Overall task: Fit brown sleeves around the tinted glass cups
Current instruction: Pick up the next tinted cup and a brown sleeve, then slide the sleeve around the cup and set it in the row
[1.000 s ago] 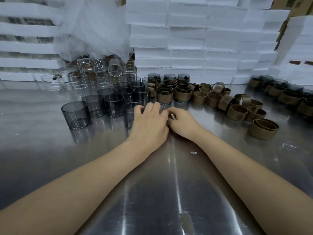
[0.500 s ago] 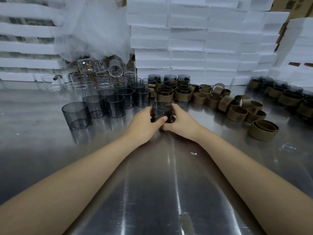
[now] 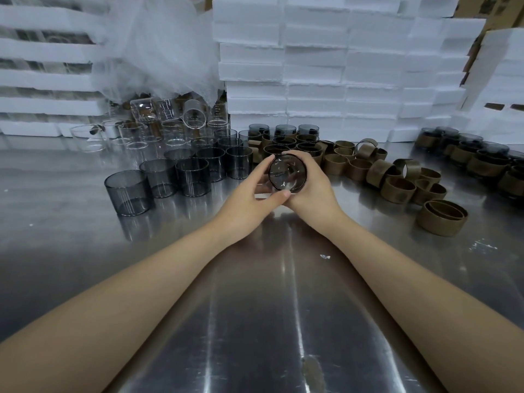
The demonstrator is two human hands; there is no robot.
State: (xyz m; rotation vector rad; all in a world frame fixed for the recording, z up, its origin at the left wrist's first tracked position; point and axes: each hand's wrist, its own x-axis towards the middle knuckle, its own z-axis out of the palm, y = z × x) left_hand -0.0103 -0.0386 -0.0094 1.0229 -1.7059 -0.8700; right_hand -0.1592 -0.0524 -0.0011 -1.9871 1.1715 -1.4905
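Smoky grey tinted glass cups (image 3: 129,192) with fine vertical lines. Brown sleeves (image 3: 441,217), some wrapped around dark cups (image 3: 487,165). Clear colourless glasses (image 3: 133,136). White foam blocks (image 3: 312,66). Silvery steel table (image 3: 255,321) with pale streaked reflections.

No text, label, brand or number is readable on anything in view

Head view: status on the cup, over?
Left hand and right hand grip one cup, tipped toward camera. Loose sleeves lie right of it. Nothing blocking.
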